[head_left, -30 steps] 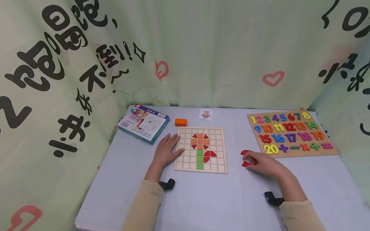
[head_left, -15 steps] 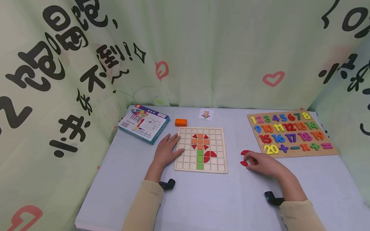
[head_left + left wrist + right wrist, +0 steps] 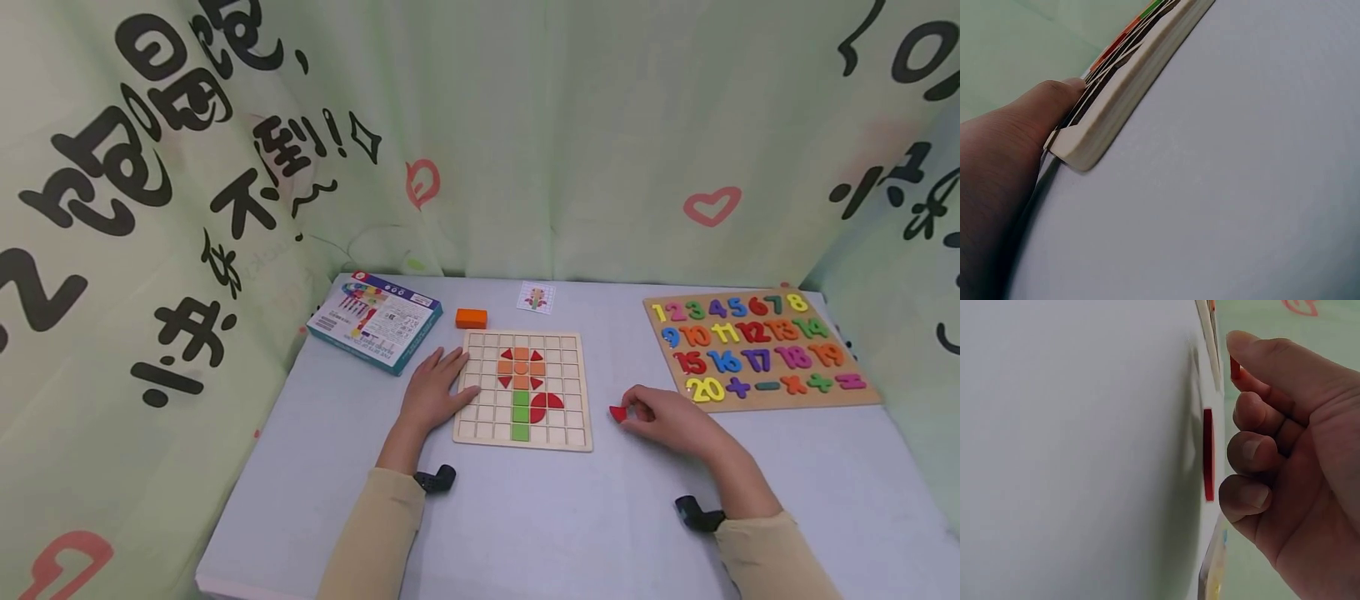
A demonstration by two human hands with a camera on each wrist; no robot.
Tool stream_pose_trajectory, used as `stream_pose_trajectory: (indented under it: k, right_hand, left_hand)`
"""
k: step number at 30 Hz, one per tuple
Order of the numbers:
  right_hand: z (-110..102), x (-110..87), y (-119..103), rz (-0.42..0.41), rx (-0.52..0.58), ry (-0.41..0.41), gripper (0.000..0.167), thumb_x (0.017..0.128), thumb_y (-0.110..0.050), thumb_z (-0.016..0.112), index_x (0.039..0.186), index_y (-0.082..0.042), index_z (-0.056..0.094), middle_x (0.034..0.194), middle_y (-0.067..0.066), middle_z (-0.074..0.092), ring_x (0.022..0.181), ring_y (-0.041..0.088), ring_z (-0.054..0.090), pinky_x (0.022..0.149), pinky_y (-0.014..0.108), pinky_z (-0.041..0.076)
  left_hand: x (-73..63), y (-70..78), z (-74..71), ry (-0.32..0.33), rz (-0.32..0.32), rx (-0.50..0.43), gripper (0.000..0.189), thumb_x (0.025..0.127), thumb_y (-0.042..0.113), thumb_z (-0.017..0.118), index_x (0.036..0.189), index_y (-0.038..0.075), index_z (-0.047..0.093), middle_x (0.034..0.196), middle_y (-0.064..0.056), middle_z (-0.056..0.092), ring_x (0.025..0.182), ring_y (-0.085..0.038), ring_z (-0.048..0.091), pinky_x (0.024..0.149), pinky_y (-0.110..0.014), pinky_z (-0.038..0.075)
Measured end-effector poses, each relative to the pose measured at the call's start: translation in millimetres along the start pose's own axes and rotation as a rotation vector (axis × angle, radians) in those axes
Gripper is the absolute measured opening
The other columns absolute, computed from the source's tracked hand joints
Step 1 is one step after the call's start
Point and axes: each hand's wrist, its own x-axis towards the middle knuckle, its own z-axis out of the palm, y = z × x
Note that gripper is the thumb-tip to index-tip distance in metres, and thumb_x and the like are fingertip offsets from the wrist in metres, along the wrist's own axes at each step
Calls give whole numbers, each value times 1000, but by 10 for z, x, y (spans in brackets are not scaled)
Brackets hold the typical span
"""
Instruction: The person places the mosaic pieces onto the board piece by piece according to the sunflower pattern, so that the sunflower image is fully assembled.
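My left hand (image 3: 433, 396) lies with extended fingers along the left edge of the wooden grid board (image 3: 562, 429); its thumb rests on the frame (image 3: 1113, 103). On the board is a flower pattern: orange squares (image 3: 521, 354), small red triangles, a green stem (image 3: 521, 415) and red quarter-circles (image 3: 546, 407) beside the stem. Right of the board, my right hand (image 3: 667, 421) pinches a red quarter-circle piece (image 3: 618, 413) between thumb and index finger, raised off the table. Another red piece (image 3: 1209, 455) lies on the table by its curled fingers, hidden in the head view.
A teal puzzle box (image 3: 375, 321) lies at the back left, beside an orange block (image 3: 471, 318). A small pattern card (image 3: 536, 297) lies behind the board. To the right is a number board (image 3: 757, 346). Curtains (image 3: 600, 167) enclose the table.
My right hand has lifted the red quarter-circle from the table and shifted slightly left toward the board. The left hand stays put on the board's edge.
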Motion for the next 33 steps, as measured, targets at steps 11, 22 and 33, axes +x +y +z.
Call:
stream_pose_trajectory:
  k: [11,22,33]
  right_hand:
    - [7,220,-497,-33,-17,-12,33,87,-32,75,113,-15,63,76,-2,54,73,14,51,62,26,45]
    - [150,440,-985,-104,-45,-19,36,84,-33,78,111,-14,64,73,-4,54,69,13,50,59,25,43]
    - [489,613,-1290,-147,-56,-9,23,87,-33,75,103,-19,66,66,-5,52,63,11,49,56,26,37]
  left_hand:
    - [5,-2,12,8,2,-3,76,91,67,51,154,28,36,161,6,35,153,-26,21,123,-50,23]
    - [-3,-1,5,5,0,2,76,91,67,51,154,27,36,161,7,34,153,-26,21,124,-49,22]
    - [-4,-12,-1,1,14,5,75,92,66,50,154,27,36,161,6,34,153,-27,21,124,-49,22]
